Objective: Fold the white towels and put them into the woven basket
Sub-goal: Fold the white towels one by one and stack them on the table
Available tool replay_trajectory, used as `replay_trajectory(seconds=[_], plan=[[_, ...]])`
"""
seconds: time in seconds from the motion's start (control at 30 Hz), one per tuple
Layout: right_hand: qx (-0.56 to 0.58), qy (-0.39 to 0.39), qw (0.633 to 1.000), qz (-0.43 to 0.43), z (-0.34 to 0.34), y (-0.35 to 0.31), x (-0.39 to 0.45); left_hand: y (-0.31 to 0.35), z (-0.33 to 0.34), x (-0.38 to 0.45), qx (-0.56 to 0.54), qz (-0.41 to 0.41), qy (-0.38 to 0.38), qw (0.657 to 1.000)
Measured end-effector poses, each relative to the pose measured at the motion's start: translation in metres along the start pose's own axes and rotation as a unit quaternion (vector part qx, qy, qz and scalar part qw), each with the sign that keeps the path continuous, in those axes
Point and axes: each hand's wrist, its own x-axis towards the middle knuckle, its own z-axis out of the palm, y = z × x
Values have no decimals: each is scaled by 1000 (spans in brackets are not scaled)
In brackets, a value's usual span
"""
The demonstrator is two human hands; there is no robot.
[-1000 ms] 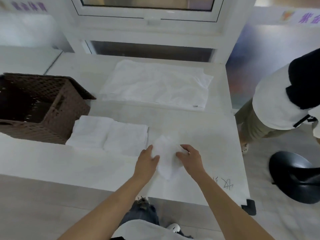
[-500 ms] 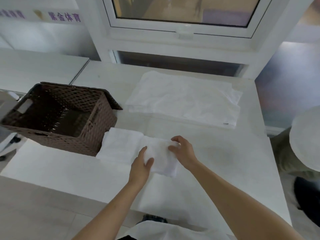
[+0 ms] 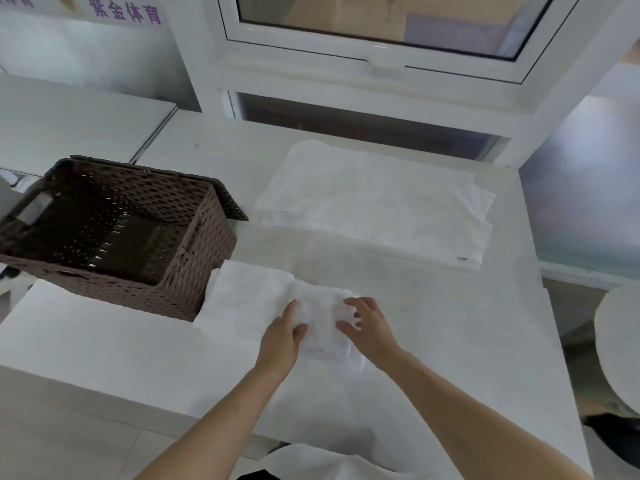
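Basket [image 3: 114, 233] stands empty, with folded towels [image 3: 246, 299] touching its right side. Right of these, left hand [image 3: 280, 336] and right hand [image 3: 369, 327] press relaxed fingers [image 3: 349, 301] on a small towel [image 3: 325, 327]. Recommendation: square edges, then lift into basket.

- Looks like a sports facility's service room: purple Chinese sign [image 3: 125, 11] reading sports.
- White table [image 3: 433, 317] under a white-framed window [image 3: 381, 29].
- Frosted partition panels [image 3: 581, 188] beside it.

Soft matt terry towels [image 3: 322, 323] lie on a smooth, faintly glossy table [image 3: 433, 341] beside a rough brown woven basket [image 3: 194, 271].
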Motion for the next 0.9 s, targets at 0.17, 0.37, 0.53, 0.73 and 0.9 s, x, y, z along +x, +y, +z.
replay_trajectory(seconds=[0.17,0.37,0.53,0.73,0.9], plan=[[62,23,998,7,1,-3,-10,2,-2,1,-35,22,-14,999],[119,58,991,-5,2,-8,-18,3,-4,-1,-62,52,-13,997],[128,92,987,-23,-1,-8,-19,9,0,-3,-78,76,6,994],[-18,32,999,-9,5,9,-20,-4,9,-4,94,73,28,992],[-276,-14,952,-134,-4,10,-13,3,12,16,237,219,64,944]])
